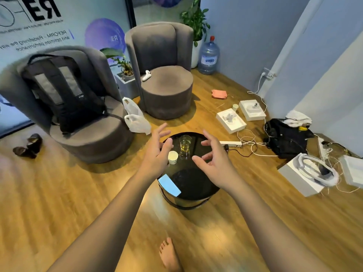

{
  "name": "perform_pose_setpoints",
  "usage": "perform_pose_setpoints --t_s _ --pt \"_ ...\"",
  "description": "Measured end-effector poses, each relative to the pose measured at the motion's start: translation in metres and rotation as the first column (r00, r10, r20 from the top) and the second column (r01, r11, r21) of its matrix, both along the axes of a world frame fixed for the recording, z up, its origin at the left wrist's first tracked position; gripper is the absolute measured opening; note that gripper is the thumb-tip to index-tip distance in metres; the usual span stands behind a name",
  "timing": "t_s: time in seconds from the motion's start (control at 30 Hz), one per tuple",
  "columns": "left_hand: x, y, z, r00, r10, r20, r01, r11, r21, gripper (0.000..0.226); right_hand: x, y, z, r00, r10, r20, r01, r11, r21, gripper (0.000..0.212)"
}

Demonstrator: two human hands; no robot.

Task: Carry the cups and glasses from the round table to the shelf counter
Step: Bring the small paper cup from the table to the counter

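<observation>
A clear glass (185,145) with yellow liquid at its bottom stands upright on the black round table (193,183), toward the far side. A small white paper cup (173,157) stands just left of it. My left hand (157,152) hovers beside the paper cup with fingers spread, holding nothing. My right hand (213,157) hovers to the right of the glass, fingers curled apart, also with nothing in it. Both hands are above the tabletop and apart from the cups.
A light blue card (169,185) lies on the table's near left. Two grey armchairs (165,83) stand behind, one holding a black backpack (60,93). White boxes (231,119), cables, a power strip (231,143) and a black bag (286,138) litter the floor at right. My bare foot (170,256) is below.
</observation>
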State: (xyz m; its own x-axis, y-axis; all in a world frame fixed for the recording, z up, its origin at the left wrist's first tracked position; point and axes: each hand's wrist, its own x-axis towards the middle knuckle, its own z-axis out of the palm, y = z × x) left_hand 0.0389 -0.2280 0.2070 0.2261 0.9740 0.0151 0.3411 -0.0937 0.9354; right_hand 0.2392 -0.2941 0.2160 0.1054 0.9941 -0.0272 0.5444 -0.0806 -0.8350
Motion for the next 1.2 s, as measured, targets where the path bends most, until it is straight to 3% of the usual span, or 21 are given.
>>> perform_pose_setpoints --t_s 0.13,0.63,0.97,1.2 --pt "-0.005 0.044 -0.036 0.998 0.009 -0.06 -0.014 0.997 -0.079 0.05 -0.003 0.045 -0.031 1.0 -0.021 0.022 0.022 0.997 -0.068 0.082" --pt "-0.003 0.149 -0.261 0.941 -0.088 -0.327 -0.073 0.89 -0.45 0.082 -0.011 0.196 -0.254 0.982 0.156 0.105 -0.105 0.917 -0.384 0.085" --pt "0.022 0.189 -0.406 0.928 -0.074 -0.365 -0.147 0.827 -0.542 0.099 -0.008 0.262 -0.378 0.9 0.317 0.298 -0.148 0.867 -0.476 0.099" --pt "0.048 0.202 -0.442 0.907 -0.085 -0.414 -0.15 0.85 -0.504 0.088 -0.014 0.282 -0.427 0.827 0.44 0.349 -0.207 0.816 -0.539 0.099"
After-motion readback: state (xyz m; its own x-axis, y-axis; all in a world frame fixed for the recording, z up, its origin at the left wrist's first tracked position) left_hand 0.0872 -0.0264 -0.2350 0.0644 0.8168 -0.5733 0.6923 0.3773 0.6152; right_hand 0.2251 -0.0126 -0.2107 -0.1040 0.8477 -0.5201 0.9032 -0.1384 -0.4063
